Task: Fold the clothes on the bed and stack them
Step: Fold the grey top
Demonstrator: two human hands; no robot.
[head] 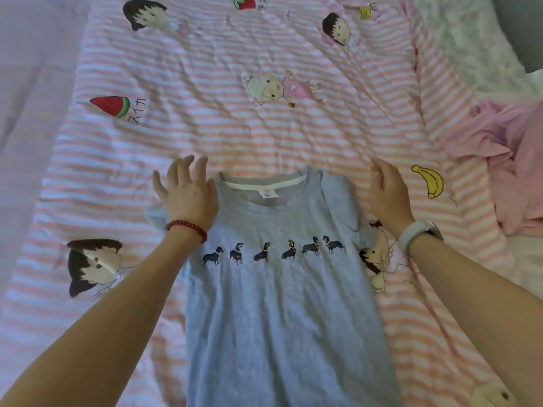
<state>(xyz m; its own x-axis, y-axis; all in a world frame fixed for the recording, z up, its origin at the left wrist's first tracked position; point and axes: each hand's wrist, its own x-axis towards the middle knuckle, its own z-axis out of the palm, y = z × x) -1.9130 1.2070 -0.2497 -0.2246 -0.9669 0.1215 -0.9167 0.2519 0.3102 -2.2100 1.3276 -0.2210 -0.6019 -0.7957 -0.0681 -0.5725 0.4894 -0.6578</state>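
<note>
The quilt (264,136) carries one grey shirt (282,304), spread face up in front of me with no fold in it yet. One pink heap (511,171) waits unfolded to my right, and I see no stack. My left hand (188,195) rests on the shirt's shoulder, fingers straight and spread; my right hand (389,192) is beside the other shoulder, fingers straight, holding nothing.

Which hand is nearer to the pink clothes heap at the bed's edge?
Right. The right hand is at the grey T-shirt's shoulder, closer to the pink clothes heap; the left hand is at the opposite shoulder.
</note>
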